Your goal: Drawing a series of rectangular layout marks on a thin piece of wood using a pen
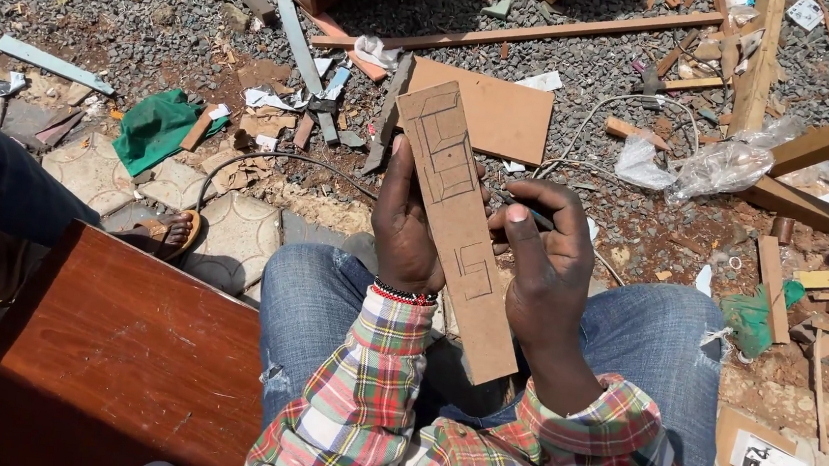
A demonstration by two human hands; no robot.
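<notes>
A long narrow strip of brown board (457,225) with straight lines drawn on it stands tilted over my lap. My left hand (405,224) grips its left edge, thumb lying on the face. My right hand (542,263) presses against the strip's right edge and pinches a thin dark pen (525,210), tip pointing at the board. Both sleeves are plaid, and a beaded band circles my left wrist. My knees in blue jeans (321,295) sit below the strip.
A polished reddish wooden panel (119,358) lies at my left. Another person's jeans leg and sandalled foot (160,233) rest on pavers beside it. Gravel ahead holds a brown board (493,111), wood strips (549,32), green cloth (159,124), plastic bags (706,165) and a white socket plate (769,465).
</notes>
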